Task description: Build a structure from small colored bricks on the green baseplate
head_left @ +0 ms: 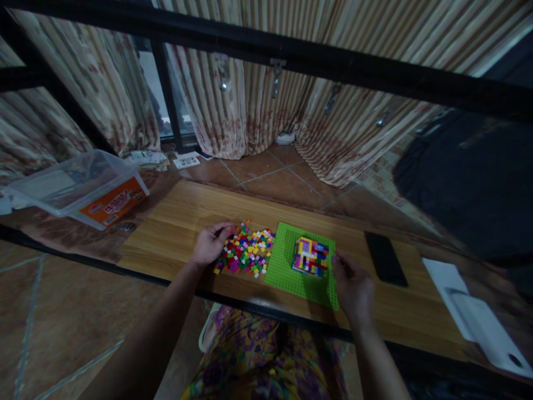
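Colourful small toy bricks (245, 250) lie in a loose pile on the wooden board (166, 222). My left hand (210, 243) rests at the pile's left edge, its fingers curled and thumb and forefinger close together among the bricks; what is between them is too small to make out. To the right of the pile lies a green studded baseplate (283, 278), with a multicoloured block of stacked bricks (308, 256) standing on it. My right hand (353, 286) is over the baseplate's right edge, beside the block, fingers closed in a pinch. Anything held there is hidden.
A black phone (385, 258) lies right of the baseplate. Farther right is a white, long flat object (478, 316). At the left stands a clear plastic box (83, 186) with an orange label. A dark rail (291, 58) and striped curtains (225, 111) are beyond the table.
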{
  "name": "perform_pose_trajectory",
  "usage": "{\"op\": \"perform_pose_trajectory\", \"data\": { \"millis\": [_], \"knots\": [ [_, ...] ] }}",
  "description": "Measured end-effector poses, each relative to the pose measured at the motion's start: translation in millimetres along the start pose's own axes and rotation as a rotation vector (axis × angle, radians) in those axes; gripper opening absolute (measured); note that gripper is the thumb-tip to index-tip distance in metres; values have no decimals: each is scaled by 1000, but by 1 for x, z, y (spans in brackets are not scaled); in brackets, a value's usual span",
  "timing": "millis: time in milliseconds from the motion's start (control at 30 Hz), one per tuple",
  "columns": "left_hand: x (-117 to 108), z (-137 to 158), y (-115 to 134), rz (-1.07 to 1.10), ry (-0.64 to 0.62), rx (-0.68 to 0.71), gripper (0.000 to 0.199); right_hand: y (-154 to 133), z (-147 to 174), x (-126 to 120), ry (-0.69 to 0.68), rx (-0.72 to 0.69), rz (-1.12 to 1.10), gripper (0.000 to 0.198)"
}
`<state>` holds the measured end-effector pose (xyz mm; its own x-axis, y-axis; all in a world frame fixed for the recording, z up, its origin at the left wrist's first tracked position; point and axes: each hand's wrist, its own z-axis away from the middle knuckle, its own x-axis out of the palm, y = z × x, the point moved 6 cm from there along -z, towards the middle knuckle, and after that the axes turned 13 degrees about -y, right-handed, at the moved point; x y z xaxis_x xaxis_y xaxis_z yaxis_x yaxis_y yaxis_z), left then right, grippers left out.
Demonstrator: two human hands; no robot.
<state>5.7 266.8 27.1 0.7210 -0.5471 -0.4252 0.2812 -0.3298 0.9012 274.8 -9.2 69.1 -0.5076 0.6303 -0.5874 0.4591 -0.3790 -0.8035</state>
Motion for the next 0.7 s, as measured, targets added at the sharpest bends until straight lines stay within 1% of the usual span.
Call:
{"op": "perform_pose_trajectory", "data": {
  "millis": [133, 200, 300, 433, 600, 700],
  "knots": [
    [1, 0, -3, -3, -6, 10, 38, 4, -11, -3, -13, 13, 90, 45],
    [1, 0, -4, -1, -4, 13, 39, 2, -14, -1, -24, -21, 143, 43],
    [0, 0, -3, -7, 3, 14, 39, -3, -16, 2, -40, -113, 210, 42],
    [0, -1, -2, -14, -5, 14, 38, -8, -14, 4, -26, -186, 239, 42],
    [1, -1, -3, -2, -17, 14, 37, -9, -12, 8, -25, -215, 244, 41],
    [1, 0, -3, -7, -6, 17, 37, -7, -11, 10, -41, -199, 238, 41]
  ]
}}
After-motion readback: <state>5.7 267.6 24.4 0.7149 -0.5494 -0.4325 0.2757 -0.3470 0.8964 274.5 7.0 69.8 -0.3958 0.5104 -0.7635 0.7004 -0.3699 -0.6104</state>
